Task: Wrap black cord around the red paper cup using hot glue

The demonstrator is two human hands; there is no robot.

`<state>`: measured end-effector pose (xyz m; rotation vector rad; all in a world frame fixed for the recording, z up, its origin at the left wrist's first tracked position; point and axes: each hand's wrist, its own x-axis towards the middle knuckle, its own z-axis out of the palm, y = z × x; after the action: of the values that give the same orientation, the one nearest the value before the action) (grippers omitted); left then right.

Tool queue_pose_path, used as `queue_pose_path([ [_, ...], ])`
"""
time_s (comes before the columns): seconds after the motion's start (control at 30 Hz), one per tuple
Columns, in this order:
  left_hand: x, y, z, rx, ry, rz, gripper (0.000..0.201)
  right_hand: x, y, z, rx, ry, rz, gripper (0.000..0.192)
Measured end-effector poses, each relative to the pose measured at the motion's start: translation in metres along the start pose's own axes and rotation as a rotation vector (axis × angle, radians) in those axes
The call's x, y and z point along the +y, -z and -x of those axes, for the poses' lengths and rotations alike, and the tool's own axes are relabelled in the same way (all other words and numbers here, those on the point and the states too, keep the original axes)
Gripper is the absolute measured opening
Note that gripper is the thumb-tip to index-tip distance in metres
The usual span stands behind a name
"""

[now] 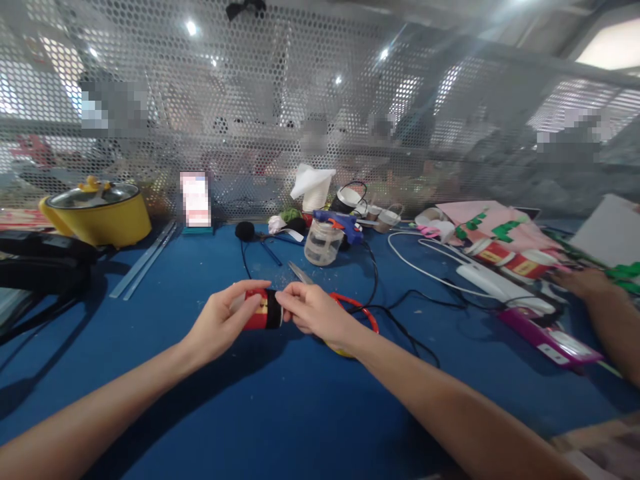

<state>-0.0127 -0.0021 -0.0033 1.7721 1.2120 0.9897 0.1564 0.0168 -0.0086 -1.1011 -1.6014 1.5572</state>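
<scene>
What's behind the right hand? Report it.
Behind the right hand, a metal blade shows beyond it and a red loop to its right. The hand covers the stretch between, so whether they join cannot be told.

Black-banded red cylinder (258,320), blue table (280,420)

The left hand (219,320) hides part of the red-and-black cylinder (261,320).

The bare left forearm (110,410) and bare right forearm (445,407) are smoothly tapered toward slim wrists (186,355); the uncovered left hand (216,323) and right hand (320,317) are tipped with slender fingers (295,301).
</scene>
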Motion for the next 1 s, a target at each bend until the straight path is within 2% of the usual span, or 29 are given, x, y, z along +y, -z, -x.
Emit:
queue_pose_path([
  [0.17,-0.001,0.002,-0.001,-0.004,-0.035,-0.220,0.028,0.002,-0.002,0.002,0.006,0.030,0.073,0.024],
  [0.37,-0.001,-0.001,-0.002,0.064,0.010,-0.268,0.025,0.001,0.002,0.002,0.017,0.049,0.223,0.029],
  [0.5,-0.002,-0.001,-0.002,0.081,0.015,-0.261,0.024,0.000,0.009,-0.001,0.102,0.095,0.248,0.026],
  [0.57,-0.004,-0.002,-0.002,0.086,0.017,-0.244,0.024,-0.003,0.012,-0.002,0.116,0.095,0.084,0.020],
  [0.73,-0.005,-0.003,-0.002,0.084,0.007,-0.263,0.024,-0.016,0.017,-0.003,0.073,0.038,-0.601,0.018],
  [0.83,-0.006,-0.002,-0.003,0.084,0.026,-0.264,0.025,-0.021,0.021,-0.004,0.082,0.038,-0.784,0.018],
  [0.9,-0.007,-0.002,-0.003,0.087,0.033,-0.266,0.026,-0.021,0.024,-0.004,0.111,0.068,-0.711,0.012],
  [0.97,-0.008,0.000,-0.004,0.090,0.029,-0.271,0.026,-0.016,0.025,-0.005,0.164,0.106,-0.460,0.007],
  [1.0,-0.009,0.000,-0.004,0.097,0.028,-0.278,0.026,-0.012,0.025,-0.004,0.179,0.104,-0.285,0.013],
])
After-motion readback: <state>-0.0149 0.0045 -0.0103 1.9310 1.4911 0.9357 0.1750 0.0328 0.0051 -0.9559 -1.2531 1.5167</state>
